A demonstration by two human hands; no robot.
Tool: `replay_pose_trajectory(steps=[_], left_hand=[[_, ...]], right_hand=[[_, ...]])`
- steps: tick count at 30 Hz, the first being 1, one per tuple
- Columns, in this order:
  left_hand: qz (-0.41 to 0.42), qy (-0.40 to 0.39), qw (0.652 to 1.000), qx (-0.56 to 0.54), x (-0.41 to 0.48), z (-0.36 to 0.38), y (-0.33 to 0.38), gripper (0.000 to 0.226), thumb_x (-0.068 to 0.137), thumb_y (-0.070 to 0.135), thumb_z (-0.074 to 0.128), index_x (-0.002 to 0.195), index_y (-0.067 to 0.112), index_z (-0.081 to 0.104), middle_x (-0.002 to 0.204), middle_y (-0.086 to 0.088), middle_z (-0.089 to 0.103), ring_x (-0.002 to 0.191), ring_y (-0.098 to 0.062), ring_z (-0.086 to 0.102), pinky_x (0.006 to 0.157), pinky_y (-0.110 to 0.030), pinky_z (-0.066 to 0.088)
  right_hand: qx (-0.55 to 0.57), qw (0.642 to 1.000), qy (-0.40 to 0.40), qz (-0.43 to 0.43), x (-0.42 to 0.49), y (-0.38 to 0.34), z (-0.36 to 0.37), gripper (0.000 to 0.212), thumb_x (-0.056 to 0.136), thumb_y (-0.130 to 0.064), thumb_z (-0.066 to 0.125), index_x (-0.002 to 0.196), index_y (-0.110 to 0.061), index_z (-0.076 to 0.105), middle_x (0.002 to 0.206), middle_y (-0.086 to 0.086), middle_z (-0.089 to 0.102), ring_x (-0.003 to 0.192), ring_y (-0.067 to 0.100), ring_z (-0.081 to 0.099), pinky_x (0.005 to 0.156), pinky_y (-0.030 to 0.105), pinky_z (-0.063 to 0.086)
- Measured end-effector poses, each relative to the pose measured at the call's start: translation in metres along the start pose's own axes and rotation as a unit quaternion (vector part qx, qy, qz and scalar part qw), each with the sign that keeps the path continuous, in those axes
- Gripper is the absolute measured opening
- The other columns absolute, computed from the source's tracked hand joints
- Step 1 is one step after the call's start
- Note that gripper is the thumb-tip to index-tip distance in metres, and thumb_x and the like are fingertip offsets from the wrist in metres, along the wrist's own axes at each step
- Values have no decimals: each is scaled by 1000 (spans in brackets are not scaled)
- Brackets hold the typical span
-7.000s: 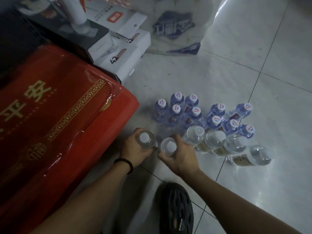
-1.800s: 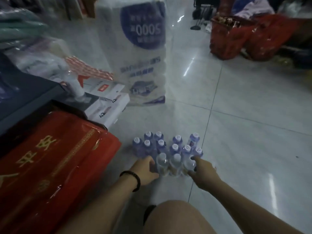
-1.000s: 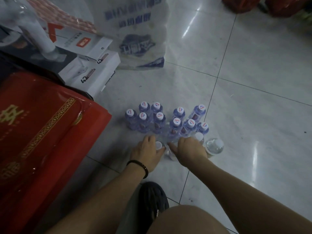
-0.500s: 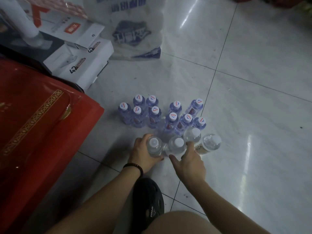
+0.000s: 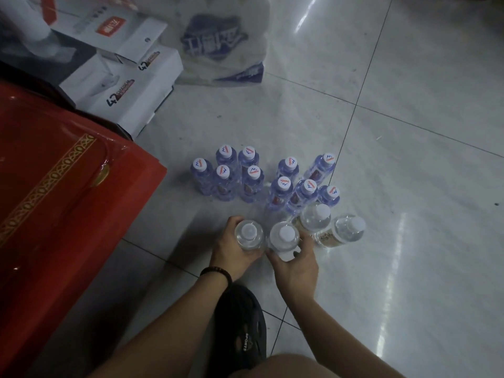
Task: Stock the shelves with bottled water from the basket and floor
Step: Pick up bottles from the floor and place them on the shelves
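Head view showed you crouched over the tiled floor (image 5: 409,165), each hand closed round one clear, white-capped water bottle. Your left hand (image 5: 231,251) gripped the left bottle (image 5: 248,236) round its body, and your right hand (image 5: 296,267) had its fingers curled round the right bottle (image 5: 283,239); the two stood upright and touched side by side, though you could not tell whether they rested on the floor or were just lifted off it. Just to their right stood two more plain-capped bottles (image 5: 346,232), close together. Beyond them a cluster of blue-tinted bottles (image 5: 253,182) with logo caps stood on the floor. A black wristband (image 5: 216,271) sat on your left wrist and a black shoe (image 5: 240,328) lay below your hands. A red package (image 5: 54,200) filled the left side, with white boxes (image 5: 128,96) behind it
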State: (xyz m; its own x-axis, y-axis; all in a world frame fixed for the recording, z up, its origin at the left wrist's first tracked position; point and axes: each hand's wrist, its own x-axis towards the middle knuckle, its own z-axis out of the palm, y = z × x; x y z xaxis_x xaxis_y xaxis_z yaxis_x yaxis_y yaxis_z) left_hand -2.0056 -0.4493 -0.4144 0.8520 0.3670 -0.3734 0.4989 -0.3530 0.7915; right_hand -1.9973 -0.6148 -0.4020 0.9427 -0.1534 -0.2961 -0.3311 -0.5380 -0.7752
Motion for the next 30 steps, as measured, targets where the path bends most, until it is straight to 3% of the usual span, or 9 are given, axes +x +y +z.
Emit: replay_pose_trajectory(steps=[5,8,12,14,16,19,24,26,30], left_hand=[[-9,-58,998,7,4,-5,11,67,64,22,97,114,38,56,106,14,72,100,-12,71,82,-26,56],[-26,-53,998,-7,-8,-11,13,69,63,21,98,115,34,55,107,12,71,99,-11,70,78,-19,53],[-55,-18,998,-27,-37,-41,14,74,63,38,98,120,32,52,113,15,67,101,-7,67,80,-22,54],[-47,20,998,-48,-54,-66,25,71,61,48,96,118,33,56,111,17,70,101,-5,69,87,-31,59],[-18,62,994,-89,-73,-97,41,66,57,56,93,112,35,63,107,16,75,99,-1,72,90,-38,62],[20,123,982,-140,-102,-150,74,61,64,53,96,115,36,69,108,10,80,102,-13,77,89,-49,64],[105,236,945,-199,-173,-253,144,45,79,9,92,118,17,72,107,0,82,100,-20,79,81,-33,63],[133,277,929,-205,-212,-297,171,44,79,9,91,118,17,73,107,1,82,100,-20,79,83,-35,64],[181,350,899,-193,-298,-381,215,45,82,17,89,123,20,72,111,3,81,106,-18,78,92,-42,64]], right_hand=[[-5,997,-51,-57,-4,-1,-3,58,86,-49,83,121,-59,39,109,-23,70,98,5,67,79,32,54],[11,993,-88,-80,-6,1,-10,56,83,-55,84,123,-54,46,114,-26,69,102,-5,65,80,22,50],[42,979,-171,-104,-10,-13,-18,54,83,-51,87,125,-40,55,120,-20,69,109,5,68,89,43,60],[47,967,-216,-129,-15,-34,-25,50,86,-46,87,125,-42,56,122,-22,70,110,2,68,96,43,59],[48,953,-253,-162,-22,-64,-33,50,87,-47,85,128,-43,56,125,-24,70,112,-2,67,101,39,56],[42,929,-293,-223,-38,-126,-42,55,85,-60,78,133,-46,54,126,-22,71,110,1,68,97,36,56],[74,882,-330,-329,-91,-255,-63,54,86,-55,79,132,-42,56,119,-15,73,104,7,72,86,33,61],[84,859,-346,-367,-122,-308,-74,53,85,-52,82,131,-44,57,116,-10,74,98,12,75,78,34,65],[97,810,-349,-461,-202,-403,-95,50,85,-54,82,128,-43,59,110,-13,76,92,6,76,80,40,65]])
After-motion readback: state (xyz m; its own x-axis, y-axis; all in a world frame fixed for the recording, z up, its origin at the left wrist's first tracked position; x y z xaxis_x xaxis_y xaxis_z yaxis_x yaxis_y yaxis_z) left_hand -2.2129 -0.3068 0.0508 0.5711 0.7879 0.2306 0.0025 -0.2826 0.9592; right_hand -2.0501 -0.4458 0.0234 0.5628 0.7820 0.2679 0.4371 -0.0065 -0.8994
